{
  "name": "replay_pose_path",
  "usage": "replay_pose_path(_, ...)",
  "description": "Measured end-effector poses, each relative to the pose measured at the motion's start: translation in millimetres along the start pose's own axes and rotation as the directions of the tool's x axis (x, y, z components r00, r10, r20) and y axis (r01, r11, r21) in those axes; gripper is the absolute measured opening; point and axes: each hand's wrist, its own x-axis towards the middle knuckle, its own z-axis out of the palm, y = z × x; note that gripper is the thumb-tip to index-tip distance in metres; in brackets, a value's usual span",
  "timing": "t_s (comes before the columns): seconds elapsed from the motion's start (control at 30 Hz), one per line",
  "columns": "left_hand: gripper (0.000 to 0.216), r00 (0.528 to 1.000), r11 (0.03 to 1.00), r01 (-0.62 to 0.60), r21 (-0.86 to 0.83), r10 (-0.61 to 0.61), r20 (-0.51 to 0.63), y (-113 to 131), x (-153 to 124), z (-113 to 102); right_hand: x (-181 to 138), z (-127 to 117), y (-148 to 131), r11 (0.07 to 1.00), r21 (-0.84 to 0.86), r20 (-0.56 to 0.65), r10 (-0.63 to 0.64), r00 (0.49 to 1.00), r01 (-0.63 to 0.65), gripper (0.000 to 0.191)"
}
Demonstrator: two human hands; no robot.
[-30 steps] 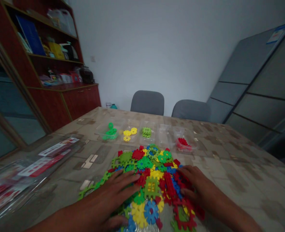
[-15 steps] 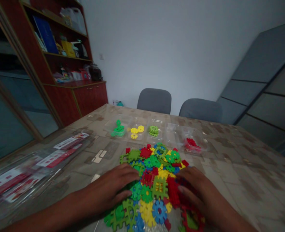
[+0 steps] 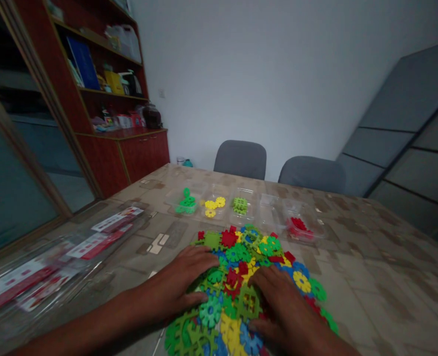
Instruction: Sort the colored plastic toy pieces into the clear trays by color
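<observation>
A heap of plastic interlocking building pieces (image 3: 233, 284) in red, yellow, green and blue lies in front of me. My left hand (image 3: 187, 277) rests over the heap's left side, fingers spread and thumb apart, gripping nothing. My right hand (image 3: 281, 306) is over its right half, with fingers and thumb closed around the right edge of an olive-green square window piece (image 3: 248, 302), which looks tilted. Close to my left thumb is a teal-green gear-shaped piece (image 3: 210, 311). The palm side of my right hand is hidden.
Clear plastic trays stand in a row behind the heap, holding green pieces (image 3: 186, 202), yellow pieces (image 3: 215, 205), light-green squares (image 3: 240, 205) and red pieces (image 3: 299, 228). Clear packaging with printed cards (image 3: 88, 244) lies at the left. Two grey chairs (image 3: 240, 159) stand beyond the table.
My right hand has moved left from the red pieces onto the olive-green window piece, uncovering blue, yellow and green pieces at the right. My left hand stays nearly in place. The view shifted slightly.
</observation>
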Motion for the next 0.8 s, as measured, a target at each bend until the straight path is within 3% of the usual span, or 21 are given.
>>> replay_pose_path(0.13,0.054,0.999,0.998,-0.04,0.045,0.041,-0.018,10.5,6.3,-3.2,-3.5,-1.3,2.6,0.999,0.024,-0.008,-0.034,0.999,0.034,0.044)
replay_pose_path(0.27,0.064,0.999,0.998,-0.04,0.052,0.039,0.01,16.2,8.4,-5.9,-3.7,0.4,2.9,0.997,0.026,0.007,-0.075,0.997,0.075,0.068)
replay_pose_path(0.47,0.063,0.999,0.998,-0.043,0.046,0.042,0.021,16.7,3.1,-2.5,-3.5,-3.3,-4.0,0.999,0.02,0.059,-0.029,0.998,0.028,0.045)
replay_pose_path(0.57,0.061,1.0,0.999,-0.023,0.048,0.023,0.007,16.2,1.0,-5.3,-8.7,-12.8,-3.8,0.998,0.056,0.115,-0.007,0.993,0.0,0.057)
replay_pose_path(0.67,0.052,0.996,0.999,0.039,0.004,-0.038,-0.083,13.0,4.5,-14.9,-15.6,-22.5,4.2,0.991,0.137,0.145,-0.005,0.989,-0.015,0.065)
replay_pose_path(0.8,0.043,0.962,0.995,0.091,-0.034,-0.096,-0.255,-0.3,18.6,-32.3,-18.3,-29.5,14.9,0.977,0.207,0.102,0.032,0.994,-0.053,0.058)
